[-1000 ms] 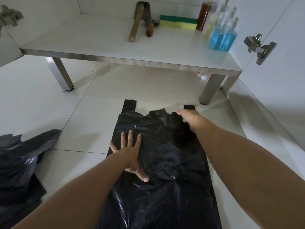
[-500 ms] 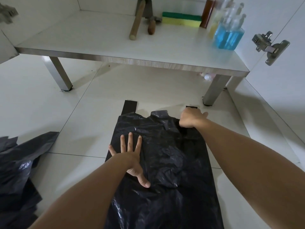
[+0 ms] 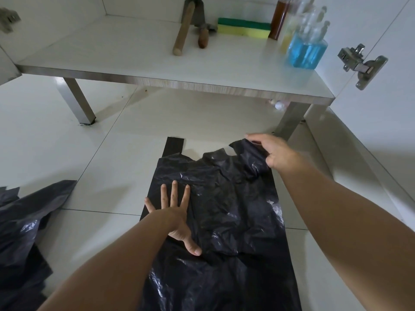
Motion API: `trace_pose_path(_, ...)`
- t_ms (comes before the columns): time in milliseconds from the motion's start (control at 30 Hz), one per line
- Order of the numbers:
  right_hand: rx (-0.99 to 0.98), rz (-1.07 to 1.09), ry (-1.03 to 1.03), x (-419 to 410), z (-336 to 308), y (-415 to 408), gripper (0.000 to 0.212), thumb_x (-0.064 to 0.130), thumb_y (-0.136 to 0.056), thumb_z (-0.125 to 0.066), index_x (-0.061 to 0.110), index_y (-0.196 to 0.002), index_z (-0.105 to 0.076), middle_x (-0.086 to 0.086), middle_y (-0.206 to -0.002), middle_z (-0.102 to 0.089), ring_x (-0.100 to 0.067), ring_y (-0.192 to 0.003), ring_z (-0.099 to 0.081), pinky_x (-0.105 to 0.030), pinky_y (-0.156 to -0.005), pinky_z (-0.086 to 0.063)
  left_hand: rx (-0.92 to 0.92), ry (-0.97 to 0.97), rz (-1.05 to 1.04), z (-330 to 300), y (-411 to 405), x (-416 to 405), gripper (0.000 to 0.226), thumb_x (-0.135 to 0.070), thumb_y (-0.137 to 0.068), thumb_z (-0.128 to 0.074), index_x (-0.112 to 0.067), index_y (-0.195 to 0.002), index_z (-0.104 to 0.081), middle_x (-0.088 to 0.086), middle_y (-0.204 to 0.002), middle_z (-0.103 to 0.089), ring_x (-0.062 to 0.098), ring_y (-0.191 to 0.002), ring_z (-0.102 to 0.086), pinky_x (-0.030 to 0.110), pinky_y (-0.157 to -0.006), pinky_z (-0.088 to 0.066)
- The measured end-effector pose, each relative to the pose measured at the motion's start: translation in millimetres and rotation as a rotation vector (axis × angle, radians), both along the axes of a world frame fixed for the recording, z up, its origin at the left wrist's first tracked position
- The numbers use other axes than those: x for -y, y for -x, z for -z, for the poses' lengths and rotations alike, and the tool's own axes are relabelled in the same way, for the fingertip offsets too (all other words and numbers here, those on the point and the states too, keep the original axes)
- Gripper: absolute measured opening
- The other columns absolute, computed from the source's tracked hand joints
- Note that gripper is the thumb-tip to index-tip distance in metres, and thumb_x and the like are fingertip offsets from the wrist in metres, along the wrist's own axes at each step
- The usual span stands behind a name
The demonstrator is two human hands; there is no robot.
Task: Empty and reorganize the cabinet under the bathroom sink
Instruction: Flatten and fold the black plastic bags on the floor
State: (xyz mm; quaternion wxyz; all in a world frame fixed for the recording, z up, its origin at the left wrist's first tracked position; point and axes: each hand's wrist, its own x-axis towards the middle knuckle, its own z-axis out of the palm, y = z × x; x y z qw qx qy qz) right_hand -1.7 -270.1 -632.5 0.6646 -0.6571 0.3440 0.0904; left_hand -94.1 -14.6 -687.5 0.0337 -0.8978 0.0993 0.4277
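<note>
A black plastic bag (image 3: 233, 212) lies spread flat on the white tiled floor in front of the open cabinet. My left hand (image 3: 177, 216) presses flat on the bag's left side, fingers spread. My right hand (image 3: 272, 151) pinches the bag's right handle strip and holds it lifted off the floor. The bag's left handle strip (image 3: 174, 145) lies flat on the tile. The cabinet shelf (image 3: 134, 61) holds two wooden-handled tools (image 3: 183, 34), a yellow-green sponge (image 3: 243, 30) and several bottles, one with blue liquid (image 3: 306, 51).
Another crumpled black bag (image 3: 24, 223) lies on the floor at the left. The shelf stands on metal legs (image 3: 78, 102). An open cabinet door with a metal hinge (image 3: 359, 63) is at the right. A small white object (image 3: 279, 105) sits under the shelf.
My right hand closed on the bag's right handle and has lifted it off the floor, pulling it slightly right. My left hand stays pressed on the bag.
</note>
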Motion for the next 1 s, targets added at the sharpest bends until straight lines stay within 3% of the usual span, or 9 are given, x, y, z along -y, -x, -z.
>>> trace_pose_path(100,0.181,0.138,0.17,19,14,-12,0.023,0.002,-0.056,-0.085,0.016,-0.069,-0.071,-0.007,-0.079,-0.072,-0.03,-0.078,-0.073,-0.036,-0.067,-0.059,0.002,0.004,0.002,0,0,0,0.163,-0.074,-0.043,-0.08,-0.028,-0.128,0.051,0.005,-0.131,0.06,0.034,-0.122,0.053,0.075,-0.101,0.016)
trace_pose_path(200,0.332,0.258,0.307,25,8,-9,0.036,-0.015,-0.063,-0.078,0.019,-0.067,-0.067,0.001,-0.071,-0.067,-0.013,-0.066,-0.067,-0.026,-0.069,-0.057,0.003,0.007,0.002,1,1,-1,0.163,-0.075,-0.043,-0.08,-0.028,-0.128,0.05,0.006,-0.13,0.061,0.034,-0.122,0.053,0.075,-0.101,0.015)
trace_pose_path(300,0.355,0.31,0.225,33,18,-13,0.031,-0.012,-0.067,-0.077,0.018,-0.075,-0.068,-0.004,-0.087,-0.071,-0.02,-0.084,-0.07,-0.028,-0.074,-0.056,0.004,0.009,0.003,2,0,-1,0.163,-0.074,-0.043,-0.08,-0.028,-0.128,0.05,0.005,-0.13,0.061,0.034,-0.121,0.053,0.076,-0.101,0.016)
trace_pose_path(367,0.327,0.32,0.322,39,25,-14,0.029,-0.008,-0.071,-0.074,0.016,-0.088,-0.07,-0.006,-0.101,-0.07,-0.022,-0.095,-0.068,-0.03,-0.084,-0.056,0.006,0.01,0.004,2,0,-1,0.163,-0.075,-0.042,-0.08,-0.029,-0.128,0.051,0.005,-0.13,0.062,0.033,-0.121,0.053,0.075,-0.101,0.016)
trace_pose_path(500,0.239,0.098,0.787,32,33,-1,0.038,0.005,-0.079,-0.067,0.017,-0.114,-0.067,-0.005,-0.119,-0.064,-0.023,-0.111,-0.061,-0.036,-0.098,-0.051,0.004,0.02,0.001,3,0,-2,0.163,-0.075,-0.042,-0.08,-0.029,-0.128,0.051,0.005,-0.13,0.061,0.034,-0.121,0.053,0.075,-0.101,0.017)
trace_pose_path(667,0.542,-0.336,1.079,-23,64,62,0.024,0.012,-0.083,-0.062,0.009,-0.107,-0.068,-0.01,-0.114,-0.065,-0.03,-0.11,-0.058,-0.04,-0.098,-0.047,0.015,0.052,-0.003,6,0,-5,0.164,-0.075,-0.041,-0.081,-0.029,-0.127,0.052,0.004,-0.13,0.062,0.033,-0.12,0.054,0.075,-0.101,0.017)
trace_pose_path(800,0.192,-0.652,1.268,-49,84,101,0.04,0.037,-0.099,-0.047,0.018,-0.134,-0.054,-0.002,-0.146,-0.047,-0.024,-0.141,-0.033,-0.045,-0.119,-0.021,0.035,0.093,-0.003,8,2,-8,0.164,-0.075,-0.04,-0.081,-0.031,-0.128,0.051,0.003,-0.132,0.061,0.032,-0.12,0.055,0.074,-0.101,0.02)
trace_pose_path(933,0.296,-0.543,1.194,-64,70,79,0.027,0.024,-0.095,-0.052,0.013,-0.115,-0.065,-0.005,-0.115,-0.067,-0.026,-0.116,-0.054,-0.044,-0.102,-0.042,0.055,0.127,0.0,8,4,-12,0.164,-0.076,-0.039,-0.08,-0.033,-0.13,0.049,0.002,-0.133,0.06,0.032,-0.121,0.055,0.073,-0.102,0.019)
trace_pose_path(1000,0.327,-0.587,1.028,-83,59,53,0.029,0.02,-0.096,-0.053,0.011,-0.122,-0.063,-0.007,-0.117,-0.066,-0.027,-0.113,-0.059,-0.039,-0.097,-0.048,0.058,0.137,0.001,9,4,-12,0.164,-0.076,-0.039,-0.08,-0.033,-0.131,0.049,0.002,-0.133,0.06,0.031,-0.12,0.055,0.073,-0.102,0.019)
